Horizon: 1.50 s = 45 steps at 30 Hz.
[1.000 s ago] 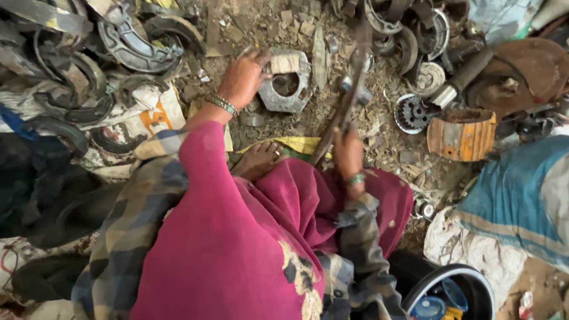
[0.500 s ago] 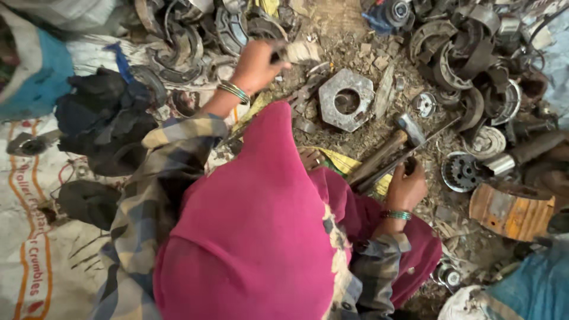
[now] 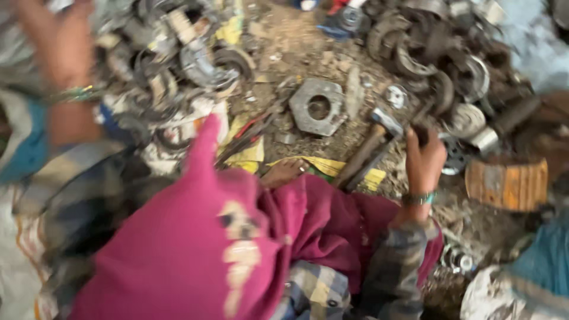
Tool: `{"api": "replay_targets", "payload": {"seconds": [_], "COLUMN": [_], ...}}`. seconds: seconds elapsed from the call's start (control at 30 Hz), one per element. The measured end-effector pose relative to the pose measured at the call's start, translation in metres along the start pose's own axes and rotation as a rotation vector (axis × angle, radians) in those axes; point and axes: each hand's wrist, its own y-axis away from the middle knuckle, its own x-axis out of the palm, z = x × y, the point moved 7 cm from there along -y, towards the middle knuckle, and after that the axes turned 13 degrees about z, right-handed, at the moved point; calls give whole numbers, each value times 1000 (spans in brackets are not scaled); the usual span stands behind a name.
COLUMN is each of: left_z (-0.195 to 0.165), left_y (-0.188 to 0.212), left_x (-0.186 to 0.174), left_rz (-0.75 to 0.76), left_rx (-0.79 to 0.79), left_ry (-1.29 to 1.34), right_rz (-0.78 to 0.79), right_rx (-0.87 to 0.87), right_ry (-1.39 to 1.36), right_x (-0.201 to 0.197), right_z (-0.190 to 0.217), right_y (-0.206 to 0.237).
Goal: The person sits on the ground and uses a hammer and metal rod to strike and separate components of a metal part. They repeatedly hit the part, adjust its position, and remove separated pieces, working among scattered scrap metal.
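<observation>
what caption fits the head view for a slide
Right hand grips a hammer beside a grey metal block amid scrap.

R hand (image 3: 424,160) on hammer (image 3: 379,136) nr octagonal metal plate (image 3: 318,106), scrap around.

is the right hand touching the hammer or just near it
Touching. The head view shows the right hand with fingers curled around a dark rod that lies against the hammer handle; whether skin meets the handle itself is blurred.

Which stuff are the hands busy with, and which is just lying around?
In use:
right hand gripping a dark metal piece among the scrap
left hand, raised and blurred

Lying about:
hammer
grey metal block with a hole
orange-striped block
scrap rings
</observation>
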Motion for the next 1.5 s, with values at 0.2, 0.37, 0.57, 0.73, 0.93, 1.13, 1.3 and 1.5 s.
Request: {"api": "replay_targets", "payload": {"seconds": [0.2,0.37,0.57,0.73,0.93,1.13,1.3,1.5], "left_z": [-110,-240,-335,-344,-343,-311,-298,-318], "left_y": [-53,-18,15,21,25,41,95,90], "left_x": [24,54,106,128,139,148,198,326], "left_rz": [706,1739,1783,1857,1976,2158,2224,1933], "left_rx": [-340,162,480,467,424,262,485,853], "left_ry": [474,-885,-790,-722,-693,-684,-592,-547], "right_rz": [-72,-8,-94,-74,-69,-82,-92,-34], "right_rx": [76,276,275,299,297,269,262,286], "right_ry": [-55,243,84,47,-37,-25,102,-26], "right_x": [2,33,27,25,34,53,62,63], "right_z": [-77,-135,-141,-130,-129,-137,-147,-162], "right_y": [-48,-33,-22,-21,-23,-53,-62,-53]}}
